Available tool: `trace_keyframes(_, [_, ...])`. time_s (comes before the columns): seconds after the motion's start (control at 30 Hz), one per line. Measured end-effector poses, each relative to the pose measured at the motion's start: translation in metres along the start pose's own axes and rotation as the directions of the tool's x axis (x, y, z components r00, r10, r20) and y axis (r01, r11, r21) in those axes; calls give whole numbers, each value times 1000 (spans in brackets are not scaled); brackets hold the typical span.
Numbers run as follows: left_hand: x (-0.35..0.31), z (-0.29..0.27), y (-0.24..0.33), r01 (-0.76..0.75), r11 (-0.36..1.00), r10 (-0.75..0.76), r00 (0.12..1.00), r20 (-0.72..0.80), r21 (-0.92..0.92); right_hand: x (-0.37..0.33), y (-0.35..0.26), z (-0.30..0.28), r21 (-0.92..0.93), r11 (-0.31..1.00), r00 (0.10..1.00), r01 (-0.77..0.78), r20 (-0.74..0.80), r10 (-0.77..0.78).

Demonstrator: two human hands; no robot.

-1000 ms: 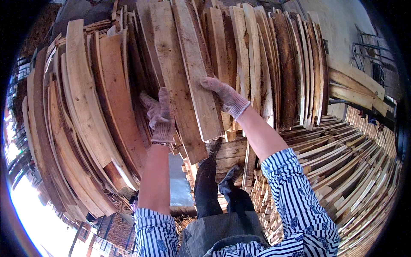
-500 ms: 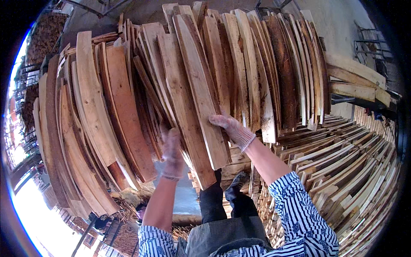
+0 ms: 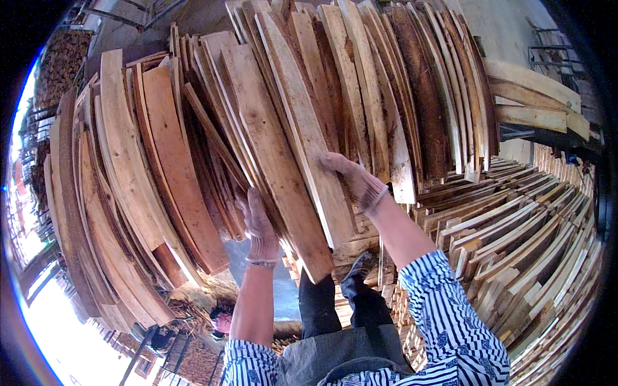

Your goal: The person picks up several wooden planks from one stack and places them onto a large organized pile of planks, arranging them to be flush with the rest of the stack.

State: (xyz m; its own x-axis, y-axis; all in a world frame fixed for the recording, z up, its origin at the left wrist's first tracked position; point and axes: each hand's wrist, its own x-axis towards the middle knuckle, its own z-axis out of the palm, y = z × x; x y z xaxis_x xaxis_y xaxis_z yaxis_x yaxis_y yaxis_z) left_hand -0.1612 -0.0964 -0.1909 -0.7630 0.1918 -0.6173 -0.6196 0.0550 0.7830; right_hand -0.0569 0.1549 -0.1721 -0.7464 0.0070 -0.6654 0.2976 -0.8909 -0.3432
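Note:
My left hand, in a pale knitted glove, is beside the left edge of a few long wooden planks. Its fingers are stretched upward and slightly apart; whether its palm presses on the wood I cannot tell. My right hand, gloved alike, grips the lower right edge of a lighter plank, thumb on its upper face and other fingers hidden. These planks slant toward me, their lower ends sticking out past the row of boards over my legs.
More rough boards lie side by side on the left, and bark-edged ones on the right. Large layered stacks of timber strips fill the lower right. Pale beams jut out at the far right. My shoe shows below.
The lower ends of the planks between my hands have shifted slightly right. My right hand has moved a little up and right with the lighter plank. My left hand's fingers, blurred earlier, are now clear.

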Motion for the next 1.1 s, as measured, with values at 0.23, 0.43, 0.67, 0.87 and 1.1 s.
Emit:
trace_keyframes(0.23, [-74, 60, 23, 200, 851, -163, 980, 118, -486, -64, -58, -38, -170, 975, 989, -146, -8, 146])
trace_keyframes(0.43, [-31, 47, -42, 293, 714, -258, 954, 149, -636, -51, -44, -61, -51, 997, 993, -60, 95, 64])
trace_keyframes(0.67, [-55, 36, -3, 424, 802, -324, 900, 290, -421, -78, -26, -34, -202, 972, 974, -123, -213, 79])
trace_keyframes(0.87, [-190, 10, 97, 606, 747, -578, 795, 183, -274, -230, 30, 47, 215, 932, 826, -290, -435, 358])
trace_keyframes(1.1, [-181, -52, 23, 506, 719, -375, 860, 347, -477, -294, 209, -22, 129, 928, 850, -349, -374, 372])
